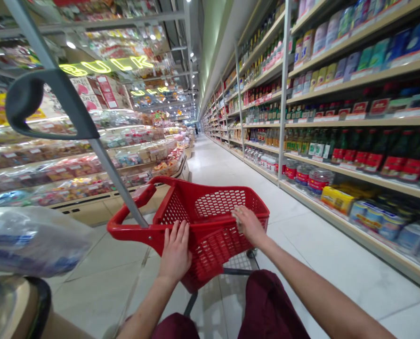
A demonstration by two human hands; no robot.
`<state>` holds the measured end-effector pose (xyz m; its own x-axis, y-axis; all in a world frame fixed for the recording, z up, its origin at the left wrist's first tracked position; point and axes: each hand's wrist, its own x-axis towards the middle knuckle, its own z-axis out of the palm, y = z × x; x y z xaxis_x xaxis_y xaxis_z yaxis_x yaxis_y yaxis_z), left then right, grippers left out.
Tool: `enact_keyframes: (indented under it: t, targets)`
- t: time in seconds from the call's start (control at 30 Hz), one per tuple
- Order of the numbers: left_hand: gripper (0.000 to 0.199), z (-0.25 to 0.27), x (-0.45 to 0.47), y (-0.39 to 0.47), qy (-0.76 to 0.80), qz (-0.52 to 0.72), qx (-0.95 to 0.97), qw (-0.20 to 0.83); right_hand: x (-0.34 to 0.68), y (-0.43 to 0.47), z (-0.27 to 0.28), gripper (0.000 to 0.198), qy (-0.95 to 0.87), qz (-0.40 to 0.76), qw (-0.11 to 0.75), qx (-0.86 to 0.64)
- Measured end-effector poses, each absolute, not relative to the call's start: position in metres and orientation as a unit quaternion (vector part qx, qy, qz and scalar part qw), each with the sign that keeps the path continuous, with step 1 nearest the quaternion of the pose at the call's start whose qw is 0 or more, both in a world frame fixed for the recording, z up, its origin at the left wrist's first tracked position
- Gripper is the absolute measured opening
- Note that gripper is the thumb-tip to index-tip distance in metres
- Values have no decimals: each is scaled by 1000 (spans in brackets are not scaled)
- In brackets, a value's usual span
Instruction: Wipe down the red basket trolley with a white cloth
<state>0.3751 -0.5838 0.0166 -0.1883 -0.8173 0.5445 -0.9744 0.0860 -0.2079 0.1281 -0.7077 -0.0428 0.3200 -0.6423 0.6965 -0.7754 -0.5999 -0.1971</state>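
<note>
In front of my knees stands a red plastic rolling shopping basket (210,227) with meshed sides, a grey tilted handle bar and a dark grey grip (60,104) on it. My left hand (176,252) holds its near rim, the fingers laid over the top edge and the thumb on the outside. My right hand (248,225) is closed on a small crumpled off-white cloth (237,220) and rests at the basket's near rim, toward the right end. The palm side of the right hand is hidden.
Shelves of bottles and cans (340,127) run along the right. Left are tiered bulk displays (100,165) of wrapped goods under a lit sign (106,66). A clear plastic bag (33,240) sits close at left above a beige bin (12,306). White tiled floor (210,162) stretches ahead.
</note>
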Motion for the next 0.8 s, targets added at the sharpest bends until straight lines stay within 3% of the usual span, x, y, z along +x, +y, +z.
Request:
enact_keyframes:
  t: [0.13, 0.27, 0.47, 0.67, 0.8]
  targets:
    - [61, 15, 372, -584, -715, 276, 623, 155, 117, -711, -43, 40, -540, 408, 86, 731]
    - [62, 16, 370, -584, -718, 272, 622, 155, 121, -706, -53, 49, -463, 391, 96, 790]
    - [64, 9, 371, -587, -708, 283, 626, 163, 83, -717, -59, 42, -551, 447, 99, 698]
    - [66, 3, 371, -589, -698, 304, 629, 156, 109, -710, -60, 47, -457, 410, 100, 783]
    - [67, -1, 370, -589, -694, 312, 631, 150, 86, -714, -63, 43, -517, 444, 103, 725]
